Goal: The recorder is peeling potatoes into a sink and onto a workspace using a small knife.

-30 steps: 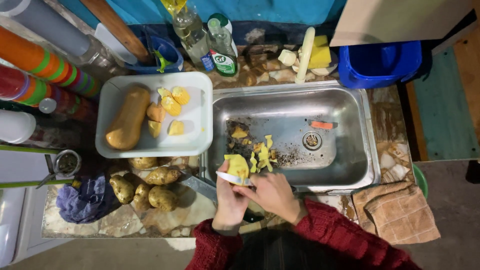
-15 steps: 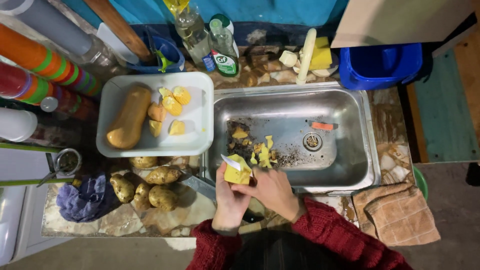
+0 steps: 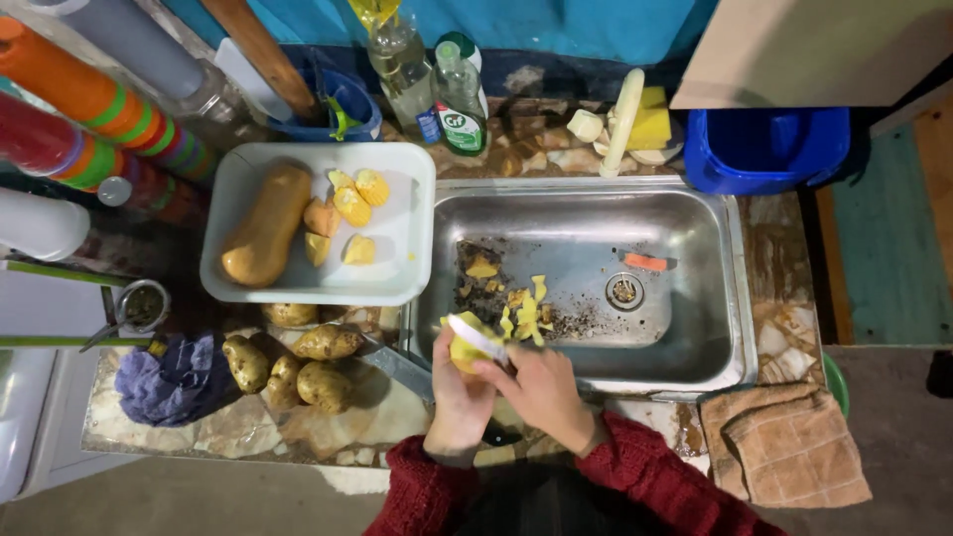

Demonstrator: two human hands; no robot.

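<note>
Five unpeeled potatoes (image 3: 288,363) are lying on the stone counter, just left of the left hand's fingers, with a crumpled blue cloth (image 3: 171,379) beyond them. Farther up and left of the fingers, a white tray (image 3: 402,260) is holding a butternut squash (image 3: 264,224) and several peeled yellow pieces (image 3: 347,213). The left hand (image 3: 459,389) is cupping a half-peeled yellow potato (image 3: 465,342) over the near edge of the steel sink (image 3: 685,223), its fingers curling around the underside. A white peeler (image 3: 475,333) is lying across the top of that potato, and the right hand (image 3: 537,389) is pinching it, fingers pressed together. Just beyond the fingertips, yellow peelings (image 3: 524,310) and dark scraps are littering the sink's bottom, with an orange sliver (image 3: 646,262) near the drain. Far above the fingers, bottles of dish soap (image 3: 460,84) are standing behind the sink. Up and right, a blue tub (image 3: 764,149) is sitting; a brown towel (image 3: 784,442) is lying right of the right hand.
</note>
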